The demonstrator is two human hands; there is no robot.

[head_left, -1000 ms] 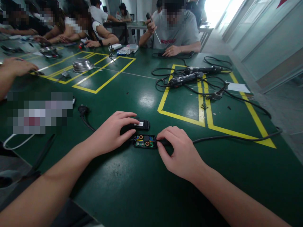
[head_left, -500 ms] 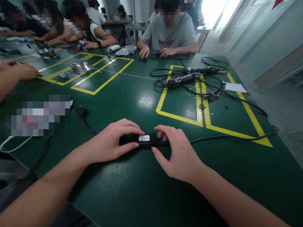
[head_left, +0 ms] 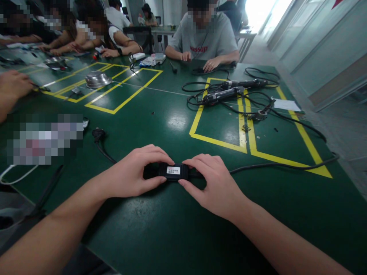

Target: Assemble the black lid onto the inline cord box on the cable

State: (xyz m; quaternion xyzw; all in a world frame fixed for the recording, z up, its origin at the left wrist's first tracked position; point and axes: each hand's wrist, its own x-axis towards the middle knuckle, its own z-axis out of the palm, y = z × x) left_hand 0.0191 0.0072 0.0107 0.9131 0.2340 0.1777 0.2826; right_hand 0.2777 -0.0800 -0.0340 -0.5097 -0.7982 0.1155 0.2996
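Oblong black cover now between hands

Dim foreground; blown-out light at upper right; pale glare on green tabletop

Just below the frame's centre, I see a left hand and right hand pinching a labelled black case on a green table; corded tools lie upper right.
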